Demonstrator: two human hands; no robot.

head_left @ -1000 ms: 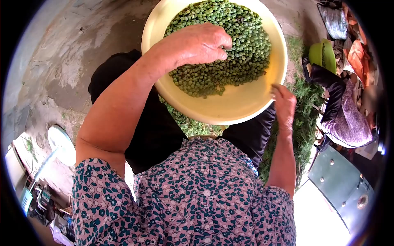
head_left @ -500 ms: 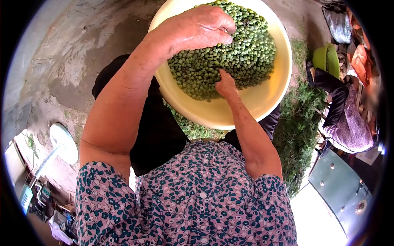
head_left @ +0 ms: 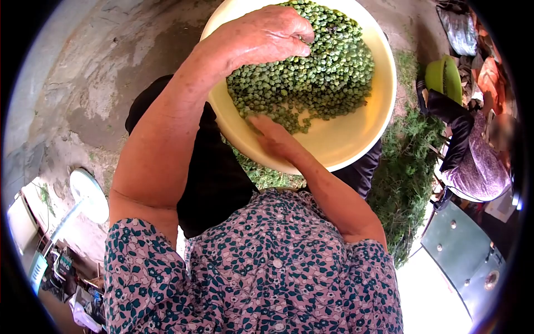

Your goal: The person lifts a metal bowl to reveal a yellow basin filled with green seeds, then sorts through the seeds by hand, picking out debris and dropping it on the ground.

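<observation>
A wide yellow bowl (head_left: 356,139) is resting on the person's lap (head_left: 206,172), tilting a little towards the body. A heap of green peas (head_left: 328,67) is filling its far half. The left hand (head_left: 261,36) is hovering over the far left side of the heap with its fingers curling down and the tips touching the peas. Whether it is gripping any I cannot tell. The right hand (head_left: 272,136) is lying flat inside the near rim – fingers straight and pressed together, pushing against the heap's near edge. Cut green plants (head_left: 406,161) are lying on the ground beside the lap. Beyond them another person (head_left: 473,161) is sitting near a green bowl (head_left: 442,78).
</observation>
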